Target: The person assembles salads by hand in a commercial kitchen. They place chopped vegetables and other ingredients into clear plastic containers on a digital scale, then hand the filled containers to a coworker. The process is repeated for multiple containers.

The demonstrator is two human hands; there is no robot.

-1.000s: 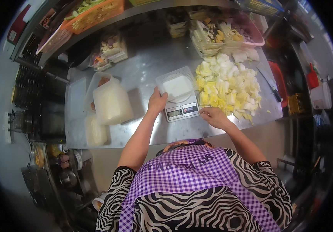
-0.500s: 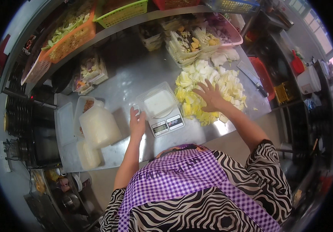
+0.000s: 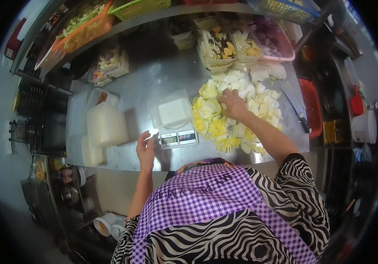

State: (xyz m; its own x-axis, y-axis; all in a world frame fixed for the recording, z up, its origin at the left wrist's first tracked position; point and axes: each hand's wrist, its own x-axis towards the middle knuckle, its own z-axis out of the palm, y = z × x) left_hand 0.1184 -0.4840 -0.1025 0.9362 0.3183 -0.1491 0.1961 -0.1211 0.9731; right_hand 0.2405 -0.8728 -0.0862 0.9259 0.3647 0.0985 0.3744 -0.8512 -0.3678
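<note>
Fingers curled, my right hand (image 3: 234, 104) is closed on pieces in the pile of chopped napa cabbage (image 3: 259, 103); its fingertips sink among the leaves. My left hand (image 3: 145, 149) hovers empty with loosely bent fingers, just left of a white digital kitchen scale (image 3: 178, 138). On that scale rests a clear plastic container (image 3: 171, 109), apparently with nothing in it. Beyond the pile stand clear containers of mixed vegetables (image 3: 217, 50), with larger white cabbage pieces (image 3: 268, 71) beside them.
A knife (image 3: 295, 105) lies right of the cabbage, by a red tray (image 3: 310, 108). At left are stacked translucent tubs (image 3: 105, 125), one holding reddish-brown bits. More filled containers (image 3: 110, 68) sit behind. Overhead, a shelf carries an orange basket (image 3: 83, 37) and a green basket (image 3: 140, 9).
My right hand has gone from spread over the cabbage to curled into it, gathering leaves toward the left. My left hand has drawn back slightly from the scale. The view has shifted.
</note>
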